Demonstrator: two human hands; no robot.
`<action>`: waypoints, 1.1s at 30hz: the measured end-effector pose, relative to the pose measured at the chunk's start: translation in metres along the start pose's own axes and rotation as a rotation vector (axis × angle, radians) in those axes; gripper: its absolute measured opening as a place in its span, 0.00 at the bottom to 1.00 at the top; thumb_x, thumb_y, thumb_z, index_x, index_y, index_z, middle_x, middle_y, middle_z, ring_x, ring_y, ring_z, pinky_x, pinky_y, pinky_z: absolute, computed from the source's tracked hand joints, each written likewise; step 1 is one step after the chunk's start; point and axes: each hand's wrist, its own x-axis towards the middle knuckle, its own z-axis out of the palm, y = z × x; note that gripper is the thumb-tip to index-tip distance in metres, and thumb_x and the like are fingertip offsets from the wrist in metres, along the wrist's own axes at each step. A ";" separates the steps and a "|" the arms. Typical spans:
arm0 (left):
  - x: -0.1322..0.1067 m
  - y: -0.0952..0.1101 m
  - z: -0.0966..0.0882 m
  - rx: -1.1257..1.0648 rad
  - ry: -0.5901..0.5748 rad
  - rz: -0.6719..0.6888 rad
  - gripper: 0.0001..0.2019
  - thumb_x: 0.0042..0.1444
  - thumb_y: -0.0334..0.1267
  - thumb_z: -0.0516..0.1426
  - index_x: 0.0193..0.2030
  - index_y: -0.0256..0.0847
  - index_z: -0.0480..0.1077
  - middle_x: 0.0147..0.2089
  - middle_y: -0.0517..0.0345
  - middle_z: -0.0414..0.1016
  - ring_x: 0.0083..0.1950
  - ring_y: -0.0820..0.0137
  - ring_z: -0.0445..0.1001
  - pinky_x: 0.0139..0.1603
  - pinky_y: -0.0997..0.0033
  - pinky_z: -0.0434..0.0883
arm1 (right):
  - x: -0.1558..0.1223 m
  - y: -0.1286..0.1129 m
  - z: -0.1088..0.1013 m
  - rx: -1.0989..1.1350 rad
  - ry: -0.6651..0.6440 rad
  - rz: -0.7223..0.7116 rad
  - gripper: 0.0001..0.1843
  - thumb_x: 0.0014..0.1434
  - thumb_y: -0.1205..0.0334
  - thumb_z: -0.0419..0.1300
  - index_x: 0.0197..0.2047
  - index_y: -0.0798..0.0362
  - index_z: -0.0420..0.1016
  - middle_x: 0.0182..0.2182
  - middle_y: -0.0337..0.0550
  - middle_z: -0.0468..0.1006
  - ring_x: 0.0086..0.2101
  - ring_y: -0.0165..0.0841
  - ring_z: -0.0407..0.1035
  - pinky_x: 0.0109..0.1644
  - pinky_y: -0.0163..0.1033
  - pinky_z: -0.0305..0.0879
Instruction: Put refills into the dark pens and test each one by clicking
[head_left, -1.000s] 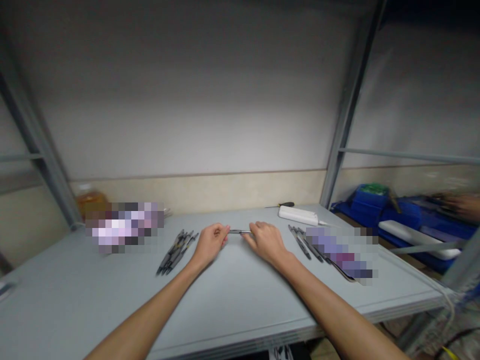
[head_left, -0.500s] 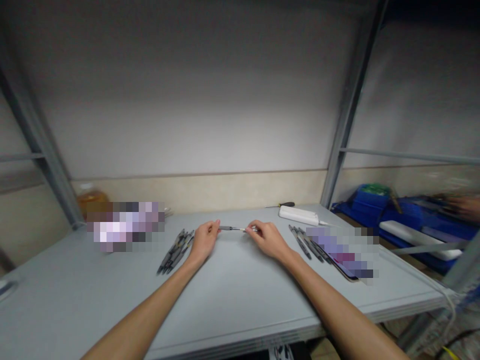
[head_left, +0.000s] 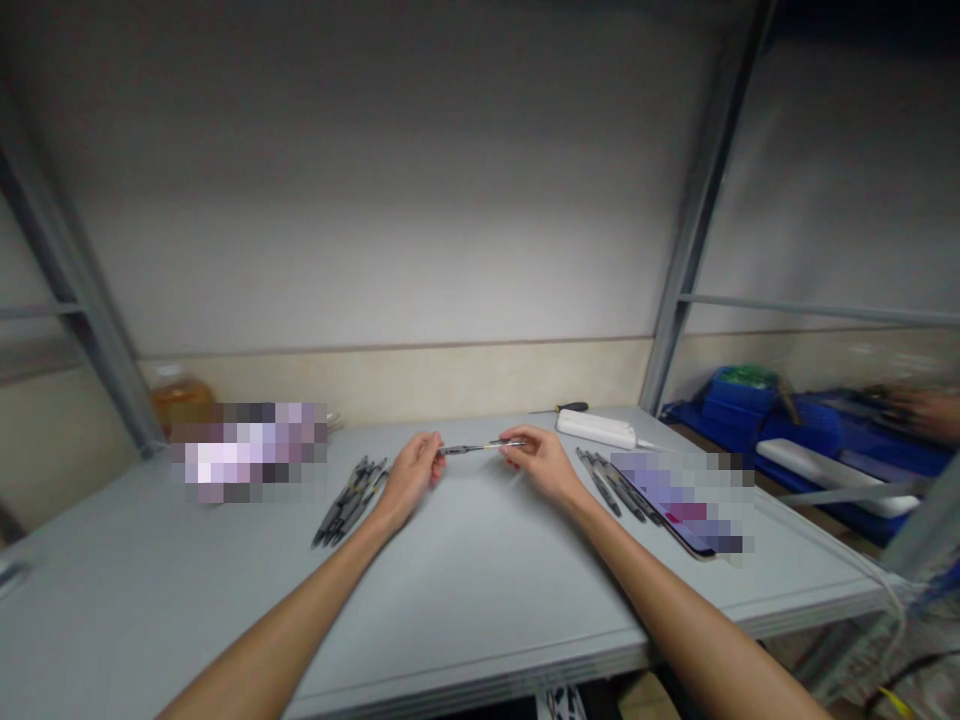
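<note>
A thin grey pen (head_left: 480,447) is stretched between my two hands just above the grey table (head_left: 465,590). My left hand (head_left: 411,473) is closed on its left end. My right hand (head_left: 541,461) pinches its right end. A pile of dark pens (head_left: 351,498) lies on the table left of my left hand. A few more dark pens (head_left: 609,480) lie right of my right hand.
A white power strip (head_left: 596,429) and a dark-handled tool (head_left: 562,408) lie at the table's back edge. Blurred-out patches sit at left and right. Metal shelf posts (head_left: 694,215) frame the table. Blue bins (head_left: 795,425) and another person's hand (head_left: 930,410) are at far right.
Both hands have risen slightly and moved apart, and the pen between them now shows at greater length.
</note>
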 end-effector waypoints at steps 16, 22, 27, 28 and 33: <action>-0.003 0.007 -0.002 -0.113 -0.018 0.118 0.16 0.44 0.48 0.59 0.33 0.36 0.68 0.24 0.59 0.70 0.27 0.72 0.69 0.33 0.71 0.67 | 0.000 -0.005 0.000 -0.013 -0.065 0.147 0.19 0.49 0.47 0.56 0.27 0.58 0.71 0.20 0.38 0.70 0.16 0.23 0.60 0.15 0.28 0.53; -0.003 0.008 -0.002 -0.050 -0.033 0.101 0.18 0.48 0.52 0.55 0.27 0.37 0.66 0.23 0.59 0.68 0.26 0.73 0.67 0.30 0.73 0.65 | 0.001 -0.003 -0.003 0.068 0.009 0.056 0.16 0.41 0.56 0.63 0.33 0.57 0.73 0.23 0.38 0.72 0.21 0.26 0.64 0.22 0.31 0.60; 0.000 0.004 -0.003 0.153 0.032 0.131 0.23 0.53 0.57 0.47 0.20 0.40 0.60 0.18 0.64 0.59 0.21 0.74 0.59 0.25 0.75 0.58 | 0.002 -0.005 -0.003 0.065 0.050 0.012 0.15 0.41 0.57 0.64 0.32 0.57 0.74 0.25 0.40 0.75 0.20 0.25 0.64 0.27 0.35 0.63; 0.001 0.002 -0.004 0.173 0.053 0.137 0.23 0.53 0.58 0.46 0.20 0.40 0.59 0.17 0.65 0.58 0.21 0.74 0.59 0.24 0.75 0.57 | 0.001 -0.006 -0.003 0.076 0.057 0.011 0.15 0.41 0.57 0.64 0.32 0.57 0.74 0.26 0.40 0.75 0.21 0.26 0.64 0.28 0.35 0.64; 0.005 -0.002 -0.007 0.206 0.119 0.130 0.22 0.53 0.58 0.45 0.23 0.40 0.61 0.18 0.65 0.59 0.21 0.73 0.59 0.24 0.74 0.56 | 0.004 -0.006 -0.005 0.140 0.126 0.025 0.15 0.39 0.58 0.65 0.31 0.56 0.74 0.26 0.42 0.75 0.24 0.29 0.66 0.28 0.36 0.65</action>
